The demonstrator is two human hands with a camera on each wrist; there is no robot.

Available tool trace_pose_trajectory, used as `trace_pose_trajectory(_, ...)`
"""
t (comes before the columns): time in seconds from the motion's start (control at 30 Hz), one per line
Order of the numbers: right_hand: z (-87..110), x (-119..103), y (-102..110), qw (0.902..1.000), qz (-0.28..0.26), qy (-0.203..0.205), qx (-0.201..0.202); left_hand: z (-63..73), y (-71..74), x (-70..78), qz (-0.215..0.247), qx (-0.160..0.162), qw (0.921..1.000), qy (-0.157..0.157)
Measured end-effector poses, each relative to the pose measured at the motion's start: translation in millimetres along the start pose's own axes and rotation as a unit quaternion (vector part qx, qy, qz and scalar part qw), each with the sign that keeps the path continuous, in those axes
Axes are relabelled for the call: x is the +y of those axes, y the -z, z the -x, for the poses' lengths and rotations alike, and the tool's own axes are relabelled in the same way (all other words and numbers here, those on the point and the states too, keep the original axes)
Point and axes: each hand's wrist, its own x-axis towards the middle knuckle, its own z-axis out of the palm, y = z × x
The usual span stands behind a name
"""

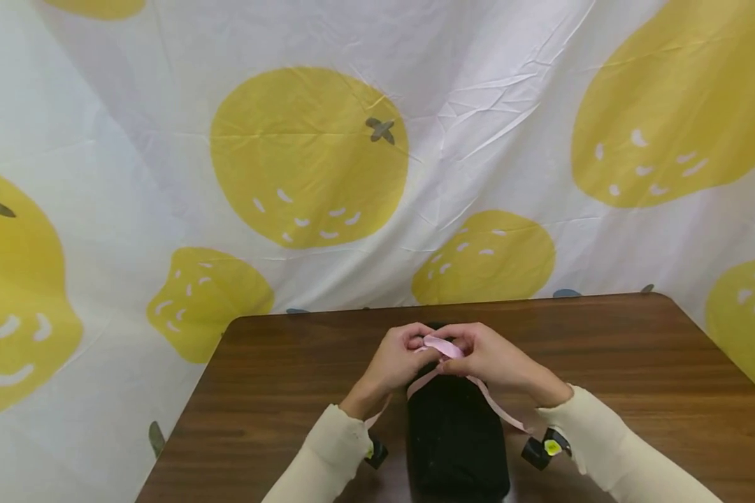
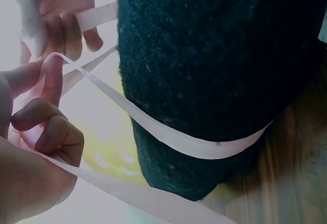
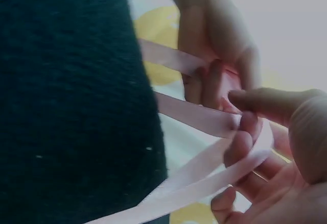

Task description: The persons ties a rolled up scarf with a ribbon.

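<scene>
A pink ribbon [image 1: 445, 346] runs around a black fuzzy block-like object [image 1: 456, 440] that lies on the table. Above its far end, my left hand [image 1: 403, 360] pinches the ribbon with curled fingers. My right hand [image 1: 491, 356] meets it from the other side and also pinches the ribbon, with a loop between the two hands. One loose tail hangs past the right side of the black object; another shows by the left wrist. In the left wrist view the ribbon [image 2: 204, 148] wraps the object's side. Fingers partly hide where the strands cross.
The brown wooden table [image 1: 289, 377] extends to both sides of the black object. Behind its far edge hangs a white cloth [image 1: 478, 161] printed with yellow fruit. Small dark wrist cameras are strapped below both cream sleeves [image 1: 327, 454].
</scene>
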Motion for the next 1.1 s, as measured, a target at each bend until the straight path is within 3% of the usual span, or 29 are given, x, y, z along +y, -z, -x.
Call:
trace_pose_trajectory(0.13,1.0,2,-11,0.9964,0.044,0.023,0.07,0.6,0.1,-0.6,-0.004,0.0,1.0,-0.006)
trace_pose_trajectory(0.27,1.9,5,-20,0.9839,0.105,0.033,0.141,1.4,0.8,-1.3,-0.001,-0.006,1.0,-0.003)
trace_pose_trajectory(0.37,2.1,7,-23,0.9749,0.136,0.049,0.17,2.7,0.0,-2.0,0.007,-0.004,1.0,-0.004)
trace_pose_trajectory(0.47,1.8,9,-24,0.9675,0.154,0.076,0.185,4.3,-1.2,-2.0,0.008,0.002,0.9999,-0.008)
trace_pose_trajectory(0.57,1.9,12,-25,0.9611,0.163,0.098,0.2,6.1,-3.1,-0.6,-0.041,0.021,0.9985,-0.029)
trace_pose_trajectory(0.67,1.8,14,-26,0.9563,0.17,0.107,0.213,8.2,-4.8,1.1,-0.115,0.054,0.9903,-0.057)
trace_pose_trajectory(0.77,2.0,15,-27,0.9533,0.171,0.11,0.223,10.0,-5.5,1.7,-0.149,0.086,0.9826,-0.07)
trace_pose_trajectory(0.87,2.1,14,-29,0.9523,0.165,0.107,0.234,10.4,-5.3,0.5,-0.149,0.107,0.9803,-0.073)
trace_pose_trajectory(1.1,2.0,14,-30,0.9552,0.129,0.094,0.249,11.8,-3.0,-0.8,-0.151,0.124,0.9778,-0.075)
